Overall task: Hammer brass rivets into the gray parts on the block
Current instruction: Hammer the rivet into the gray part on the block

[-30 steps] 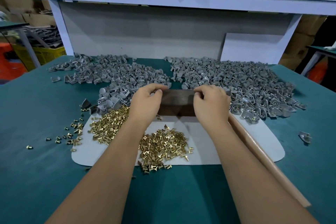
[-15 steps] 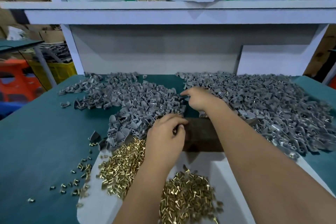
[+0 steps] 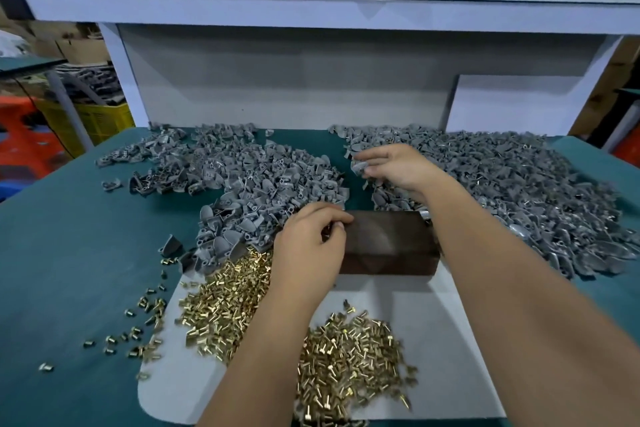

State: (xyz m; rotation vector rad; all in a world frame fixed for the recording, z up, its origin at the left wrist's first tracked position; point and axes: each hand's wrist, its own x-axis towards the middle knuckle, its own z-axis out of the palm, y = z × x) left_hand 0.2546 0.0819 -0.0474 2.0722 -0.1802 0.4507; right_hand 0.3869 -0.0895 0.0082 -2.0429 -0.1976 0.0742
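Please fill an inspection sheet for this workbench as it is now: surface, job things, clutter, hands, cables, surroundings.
Surface: teal table with a white mat at the near middle.
Job's things: dark block at the mat's far edge; gray parts piled left and right behind it; brass rivets heaped on the mat. No hammer seen.
Clutter: loose rivets scattered on the table left of the mat.
Hands: left hand at the block's left end, fingers curled; right hand reaching into the right pile, pinching a gray part.
Cables: nothing seen.
Surroundings: white shelf above; yellow crate at left.
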